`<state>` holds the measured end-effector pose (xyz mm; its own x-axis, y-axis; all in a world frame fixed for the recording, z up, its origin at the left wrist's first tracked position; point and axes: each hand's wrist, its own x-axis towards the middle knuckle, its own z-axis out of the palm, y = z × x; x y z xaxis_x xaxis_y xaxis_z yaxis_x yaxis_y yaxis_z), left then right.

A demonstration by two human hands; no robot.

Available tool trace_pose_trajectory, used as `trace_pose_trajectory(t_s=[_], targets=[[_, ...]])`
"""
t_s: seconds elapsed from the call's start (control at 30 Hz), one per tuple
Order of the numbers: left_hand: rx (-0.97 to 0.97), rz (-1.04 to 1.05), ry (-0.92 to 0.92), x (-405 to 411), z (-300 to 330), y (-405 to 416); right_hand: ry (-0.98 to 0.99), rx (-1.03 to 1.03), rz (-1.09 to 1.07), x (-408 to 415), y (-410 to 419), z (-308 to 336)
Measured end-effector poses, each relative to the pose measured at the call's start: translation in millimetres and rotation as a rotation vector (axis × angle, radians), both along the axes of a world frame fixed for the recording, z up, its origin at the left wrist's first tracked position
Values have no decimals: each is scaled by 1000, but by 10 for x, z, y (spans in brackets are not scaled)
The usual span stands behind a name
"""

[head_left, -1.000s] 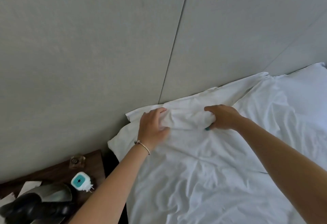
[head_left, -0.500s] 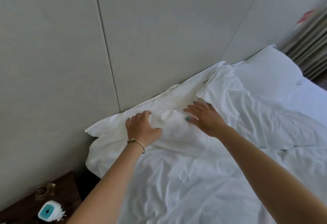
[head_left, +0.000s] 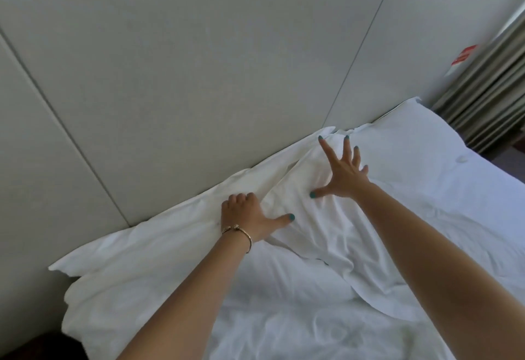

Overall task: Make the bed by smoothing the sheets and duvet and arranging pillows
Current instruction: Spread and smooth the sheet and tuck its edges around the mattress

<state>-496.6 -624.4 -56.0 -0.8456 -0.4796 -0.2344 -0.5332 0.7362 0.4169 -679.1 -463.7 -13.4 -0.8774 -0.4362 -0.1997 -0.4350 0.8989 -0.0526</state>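
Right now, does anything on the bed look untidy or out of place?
Yes. The white bedding is still wrinkled, and a loose flap lies folded across it below the right hand. Nothing looks spilled or damaged.

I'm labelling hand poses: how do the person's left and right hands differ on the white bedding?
The left hand has its fingers curled into the white bedding near the grey wall panel; the right hand has its fingers splayed and straight. The left wrist wears a gold bracelet; the right wrist is bare. The right hand reaches farther along the bed. Both have teal-painted nails.
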Motion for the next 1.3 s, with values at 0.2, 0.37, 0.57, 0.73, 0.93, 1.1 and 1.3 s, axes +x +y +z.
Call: trace_pose_trajectory(t_s=[0.2, 0.37, 0.57, 0.73, 0.93, 1.1, 1.3], targets=[[414, -80, 30, -503, -304, 72, 6, 407, 549, -523, -344, -306], [303, -80, -20, -532, -609, 51, 0, 461, 518, -979, -409, -274], [190, -109, 169, -769, -407, 104, 272, 388, 376, -888, 37, 70], [98, -126, 467, -2092, 417, 84, 653, 346, 69, -1674, 180, 975], [-556, -96, 626, -1678, -124, 181, 387, -100, -176, -1308, -337, -340], [-481, -242, 293, -857, -894, 219, 30, -351, -178, -630, -95, -1099], [-440, -260, 96, -819, -1127, 192, -160, -308, -135, 170, 328, -1455]])
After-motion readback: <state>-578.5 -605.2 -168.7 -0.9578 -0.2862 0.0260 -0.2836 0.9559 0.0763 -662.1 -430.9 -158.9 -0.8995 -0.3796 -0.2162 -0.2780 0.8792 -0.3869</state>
